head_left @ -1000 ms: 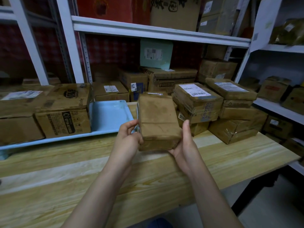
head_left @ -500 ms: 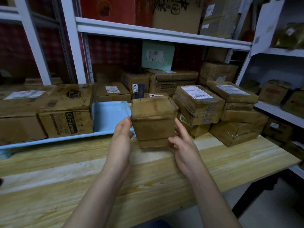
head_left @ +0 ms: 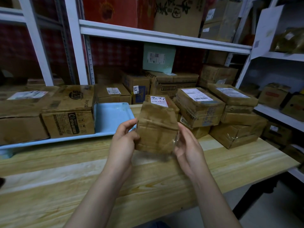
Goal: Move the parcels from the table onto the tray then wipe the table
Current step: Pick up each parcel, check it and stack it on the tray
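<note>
- The parcel (head_left: 158,129), wrapped in brown paper and clear tape, is held up off the tabletop (head_left: 65,170) over its middle, tilted with its far end higher; a white label (head_left: 158,100) with handwriting sits on that far end
- The left hand (head_left: 123,139) grips the parcel's left side, thumb on the near face and fingers curled round the edge; the right hand (head_left: 187,145) cups the right side, palm turned inward and fingers lying up along it; the two hands stand apart with the parcel clamped between them
- The light-blue tray (head_left: 113,116) lies along the tabletop's far edge towards the left, just beyond the left hand; its right part is bare, while cardboard boxes (head_left: 69,112) fill its left part
- More stacked parcels (head_left: 199,106) crowd the tabletop's far right corner, several bearing printed labels; the nearest stack stands just behind the held parcel
- White shelving (head_left: 148,32) behind the tabletop carries further boxes
</note>
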`<action>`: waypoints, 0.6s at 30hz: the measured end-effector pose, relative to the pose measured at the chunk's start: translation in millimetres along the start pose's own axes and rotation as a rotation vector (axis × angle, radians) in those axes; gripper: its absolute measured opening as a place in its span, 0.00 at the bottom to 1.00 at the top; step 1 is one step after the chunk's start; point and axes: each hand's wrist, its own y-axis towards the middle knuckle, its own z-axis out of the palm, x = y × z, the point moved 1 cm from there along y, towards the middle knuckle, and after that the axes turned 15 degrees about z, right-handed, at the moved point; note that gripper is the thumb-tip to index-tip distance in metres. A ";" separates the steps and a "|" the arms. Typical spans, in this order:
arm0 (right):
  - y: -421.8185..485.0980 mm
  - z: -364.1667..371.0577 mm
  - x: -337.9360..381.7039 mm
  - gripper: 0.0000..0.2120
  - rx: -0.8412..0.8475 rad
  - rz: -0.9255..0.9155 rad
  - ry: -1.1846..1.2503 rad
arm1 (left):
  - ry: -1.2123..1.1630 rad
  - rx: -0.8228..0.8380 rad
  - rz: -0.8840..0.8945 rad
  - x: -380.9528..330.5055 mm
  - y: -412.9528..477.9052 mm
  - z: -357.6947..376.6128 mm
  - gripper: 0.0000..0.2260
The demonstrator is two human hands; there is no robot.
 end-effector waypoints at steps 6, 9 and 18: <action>-0.3 1.6 -2.8 0.17 0.013 -0.009 -0.016 | -0.013 -0.020 -0.016 2.4 1.3 -2.0 0.20; 0.3 1.6 -7.1 0.11 0.015 0.030 -0.044 | -0.027 -0.035 -0.009 2.2 0.9 -2.8 0.18; 2.9 1.4 -12.9 0.19 0.080 0.285 0.071 | -0.017 -0.036 0.075 -5.0 -2.7 -0.5 0.14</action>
